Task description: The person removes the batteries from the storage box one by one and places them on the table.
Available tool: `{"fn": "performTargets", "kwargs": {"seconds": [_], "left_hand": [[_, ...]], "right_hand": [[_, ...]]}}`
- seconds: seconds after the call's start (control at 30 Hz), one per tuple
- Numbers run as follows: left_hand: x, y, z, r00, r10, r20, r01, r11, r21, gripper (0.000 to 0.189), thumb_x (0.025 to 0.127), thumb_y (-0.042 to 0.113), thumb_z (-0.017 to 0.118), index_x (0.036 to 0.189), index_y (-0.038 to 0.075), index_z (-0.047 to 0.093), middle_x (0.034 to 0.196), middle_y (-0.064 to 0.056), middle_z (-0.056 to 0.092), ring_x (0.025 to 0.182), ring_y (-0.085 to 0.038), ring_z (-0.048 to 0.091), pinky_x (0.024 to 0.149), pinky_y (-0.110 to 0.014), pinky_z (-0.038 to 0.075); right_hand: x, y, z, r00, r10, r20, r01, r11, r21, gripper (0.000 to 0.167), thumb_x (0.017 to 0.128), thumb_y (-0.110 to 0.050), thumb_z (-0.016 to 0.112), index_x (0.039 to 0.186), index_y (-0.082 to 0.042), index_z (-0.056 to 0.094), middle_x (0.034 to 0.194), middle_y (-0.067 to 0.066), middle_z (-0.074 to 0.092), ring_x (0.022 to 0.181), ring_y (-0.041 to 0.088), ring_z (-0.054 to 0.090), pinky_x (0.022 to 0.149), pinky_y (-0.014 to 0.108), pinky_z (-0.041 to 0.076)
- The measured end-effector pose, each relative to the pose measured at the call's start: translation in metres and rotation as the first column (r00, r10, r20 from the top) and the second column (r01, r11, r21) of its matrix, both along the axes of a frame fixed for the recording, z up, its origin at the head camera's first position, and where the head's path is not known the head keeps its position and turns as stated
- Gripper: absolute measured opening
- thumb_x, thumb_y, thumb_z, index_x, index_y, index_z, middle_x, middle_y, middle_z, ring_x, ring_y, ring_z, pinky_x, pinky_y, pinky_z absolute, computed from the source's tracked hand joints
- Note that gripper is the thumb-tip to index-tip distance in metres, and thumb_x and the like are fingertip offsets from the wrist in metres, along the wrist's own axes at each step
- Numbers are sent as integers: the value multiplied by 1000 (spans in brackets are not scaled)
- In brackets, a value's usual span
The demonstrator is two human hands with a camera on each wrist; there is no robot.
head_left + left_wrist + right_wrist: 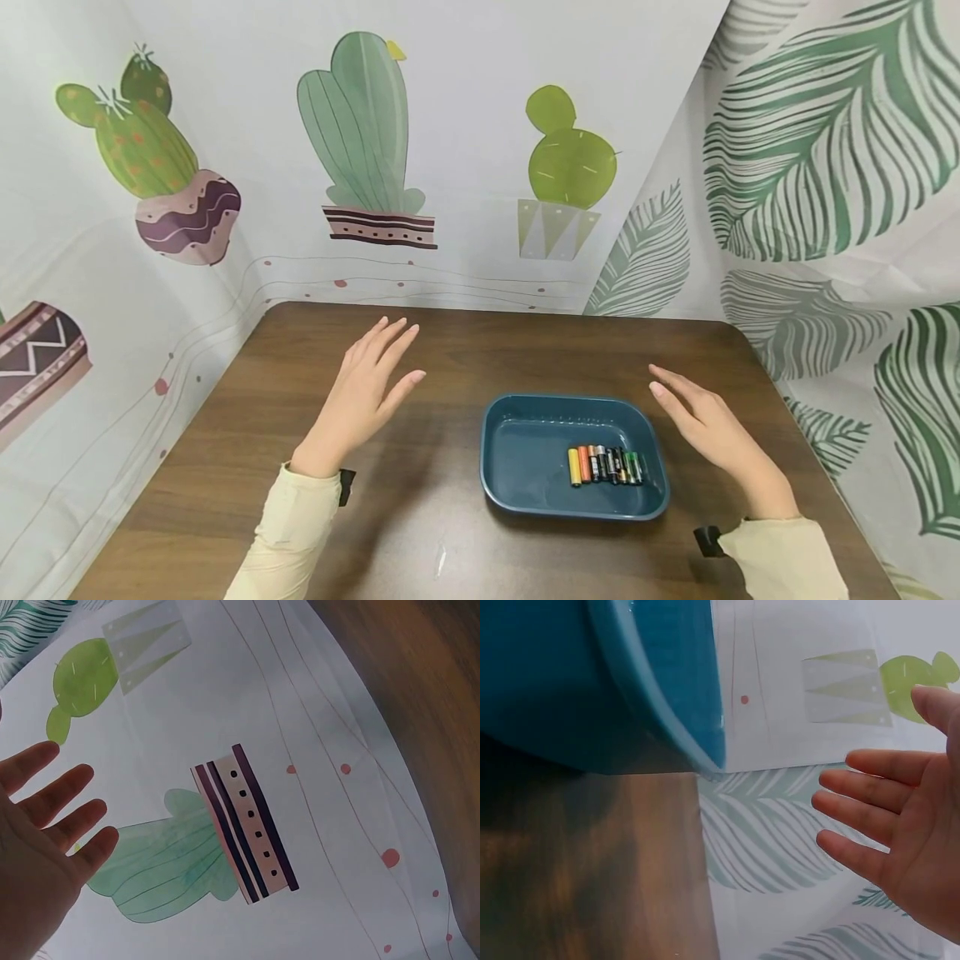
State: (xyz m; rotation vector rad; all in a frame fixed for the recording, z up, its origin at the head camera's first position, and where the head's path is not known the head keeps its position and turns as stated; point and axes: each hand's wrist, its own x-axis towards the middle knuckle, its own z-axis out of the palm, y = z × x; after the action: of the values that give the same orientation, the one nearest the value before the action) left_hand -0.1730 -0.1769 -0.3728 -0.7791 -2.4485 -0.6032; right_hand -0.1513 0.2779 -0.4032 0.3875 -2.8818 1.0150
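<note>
Several small cylindrical batteries [600, 465] lie side by side in a row inside a blue tray [525, 497], toward its right end. Yellow, orange, black and green casings show among them. My left hand [356, 396] is held above the table to the left of the tray, its fingers extended and nothing in it; the left wrist view shows the same bare palm [34, 859]. To the right of the tray hovers my right hand [712, 425], fingers straight, also holding nothing. In the right wrist view the tray's rim [652, 697] stands beside that hand, apart from it.
The tray rests on a brown wooden table [442, 350] with rounded back corners. A white cloth printed with cacti [465, 167] hangs behind it, and a leaf-patterned cloth [810, 167] hangs along the right side. Dark straps [347, 487] sit at the wrists.
</note>
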Motion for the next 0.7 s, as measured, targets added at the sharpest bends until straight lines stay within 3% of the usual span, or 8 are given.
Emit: {"fn": "performTargets", "kwargs": {"seconds": [0.4, 0.7], "left_hand": [[0, 2, -6, 1000, -26, -4, 26, 1000, 4, 55, 97, 37, 55, 144, 10, 44, 145, -13, 43, 141, -32, 27, 110, -54, 20], [0, 4, -9, 999, -32, -9, 32, 999, -4, 56, 97, 39, 53, 145, 13, 43, 144, -12, 44, 141, -31, 27, 109, -54, 21]], "right_hand": [[-7, 6, -17, 999, -29, 26, 30, 998, -56, 49, 104, -32, 40, 131, 5, 54, 125, 21, 61, 119, 40, 54, 96, 56, 39], [-14, 14, -30, 985, -50, 168, 80, 981, -178, 51, 103, -33, 42, 122, 11, 58, 117, 26, 63, 107, 39, 62, 91, 53, 45]]}}
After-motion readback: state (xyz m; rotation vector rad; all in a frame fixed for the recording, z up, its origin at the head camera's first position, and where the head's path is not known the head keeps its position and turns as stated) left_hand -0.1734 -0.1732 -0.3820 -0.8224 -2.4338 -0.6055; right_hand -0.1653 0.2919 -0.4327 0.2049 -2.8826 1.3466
